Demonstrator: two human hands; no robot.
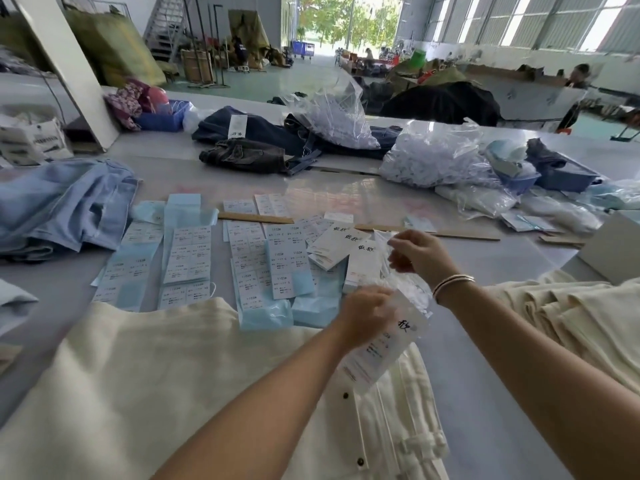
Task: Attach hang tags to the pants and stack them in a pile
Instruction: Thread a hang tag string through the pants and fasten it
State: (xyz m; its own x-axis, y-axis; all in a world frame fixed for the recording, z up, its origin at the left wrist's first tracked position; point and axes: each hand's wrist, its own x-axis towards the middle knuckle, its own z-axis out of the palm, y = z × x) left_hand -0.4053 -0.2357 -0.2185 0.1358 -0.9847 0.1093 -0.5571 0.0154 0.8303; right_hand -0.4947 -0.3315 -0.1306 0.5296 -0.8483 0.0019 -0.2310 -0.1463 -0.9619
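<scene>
A pair of cream pants (173,393) lies spread across the near part of the surface (502,427), its buttoned waist toward the right. Above that waist the left hand (365,315) grips a white hang tag (379,351) printed with black characters, fingers curled round its upper end; the tag hangs tilted over the waistband. The right hand (420,252), with bracelets at the wrist, is raised just beyond it and pinches a thin clear plastic piece (382,239); what exactly this piece is cannot be told. More cream pants (571,313) lie piled at the right. Behind the hands, sheets of printed labels (187,258) and loose white tags (337,245) cover the surface. Light blue jeans (62,209) lie at the left, dark jeans (249,140) farther back, and clear plastic bags (429,157) at the right rear.
</scene>
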